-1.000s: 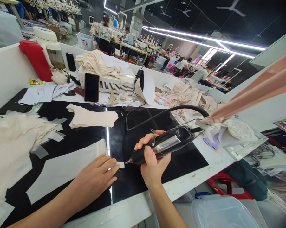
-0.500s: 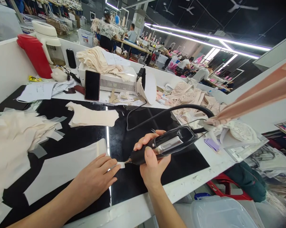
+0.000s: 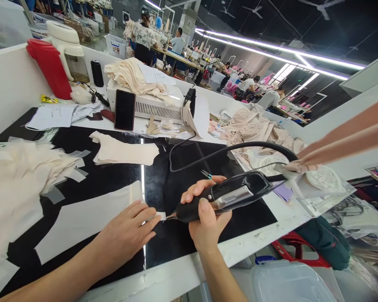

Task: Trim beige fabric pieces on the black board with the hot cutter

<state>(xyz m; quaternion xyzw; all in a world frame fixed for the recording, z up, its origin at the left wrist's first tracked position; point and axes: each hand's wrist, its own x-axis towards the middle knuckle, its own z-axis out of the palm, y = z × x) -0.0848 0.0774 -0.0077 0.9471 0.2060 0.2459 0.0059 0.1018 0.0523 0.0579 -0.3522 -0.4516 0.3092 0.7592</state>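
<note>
Right hand (image 3: 204, 214) clenched around black handheld cutter (image 3: 226, 196), tip at small white strip (image 3: 160, 215); left hand (image 3: 126, 233) flat, fingers released, pressing strip.

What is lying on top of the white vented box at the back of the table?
A heap of cream fabric with a paper sheet lies on the white box. A dark phone leans against its front. The box top under the heap is hidden.

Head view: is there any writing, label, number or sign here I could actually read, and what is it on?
No text can be read.
Papers by the red jug: printed lines, too small.
Sheet on the folded cloth: too blurred.
Sign on the pillar: a triangle symbol, wording unreadable.
Label on the white bin: blurred.
Black corded tool in the right hand: no marking shows.
</note>
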